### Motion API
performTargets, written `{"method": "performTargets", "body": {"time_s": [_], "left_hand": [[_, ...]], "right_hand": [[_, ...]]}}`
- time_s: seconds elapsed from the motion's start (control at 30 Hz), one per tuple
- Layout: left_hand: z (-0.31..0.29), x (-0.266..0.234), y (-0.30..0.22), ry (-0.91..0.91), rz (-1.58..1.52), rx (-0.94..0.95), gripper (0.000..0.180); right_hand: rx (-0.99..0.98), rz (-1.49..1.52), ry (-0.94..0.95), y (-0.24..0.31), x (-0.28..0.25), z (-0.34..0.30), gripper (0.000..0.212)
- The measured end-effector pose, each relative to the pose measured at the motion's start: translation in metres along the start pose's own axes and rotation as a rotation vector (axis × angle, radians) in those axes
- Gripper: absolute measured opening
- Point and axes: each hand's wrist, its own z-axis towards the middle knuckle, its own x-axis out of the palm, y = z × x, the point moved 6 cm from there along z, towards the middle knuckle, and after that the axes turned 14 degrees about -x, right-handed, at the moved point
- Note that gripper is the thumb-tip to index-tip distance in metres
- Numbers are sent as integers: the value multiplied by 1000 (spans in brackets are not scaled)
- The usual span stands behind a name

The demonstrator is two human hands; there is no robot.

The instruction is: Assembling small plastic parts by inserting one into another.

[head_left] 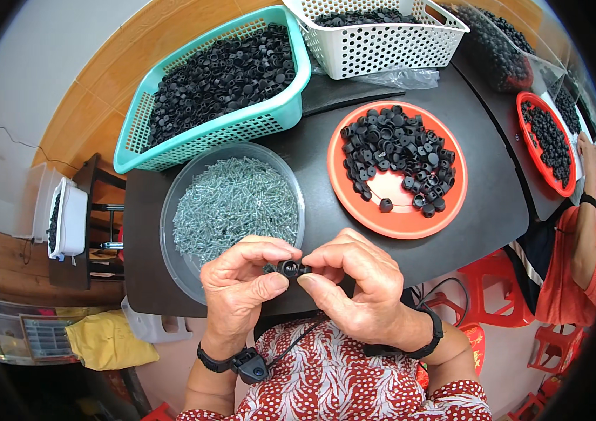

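Between my two hands, just past the table's near edge, is a small round black plastic part (289,268) with a hollow middle. My left hand (245,277) pinches it from the left with thumb and forefinger. From the right, the thumb and forefinger of my right hand (354,281) close on its other end; whether they hold a second small piece is hidden. Beyond my left hand stands a clear round tub (296,203) full of silvery screws (235,203). A red-orange plate (400,226) beyond my right hand carries many black plastic caps (382,144).
A turquoise basket (242,128) and a white perforated basket (389,52), both filled with black parts, stand along the back of the dark table (480,210). At the right, another person's hand (587,158) is beside a red tray (570,184) of black parts.
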Motion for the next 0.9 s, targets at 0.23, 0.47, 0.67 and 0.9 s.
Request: {"method": "performTargets", "body": {"time_s": [0.23, 0.47, 0.67, 0.9], "left_hand": [[1, -2, 7, 0, -63, -46, 29], [1, 0, 6, 0, -89, -50, 30], [1, -1, 7, 1, -72, -49, 30], [0, 0, 6, -35, -14, -46, 27]], "right_hand": [[-32, -51, 33, 0, 2, 2, 22], [-48, -65, 36, -1, 3, 2, 22], [-39, -78, 59, -1, 3, 2, 22], [-66, -78, 78, -2, 3, 2, 22]]}}
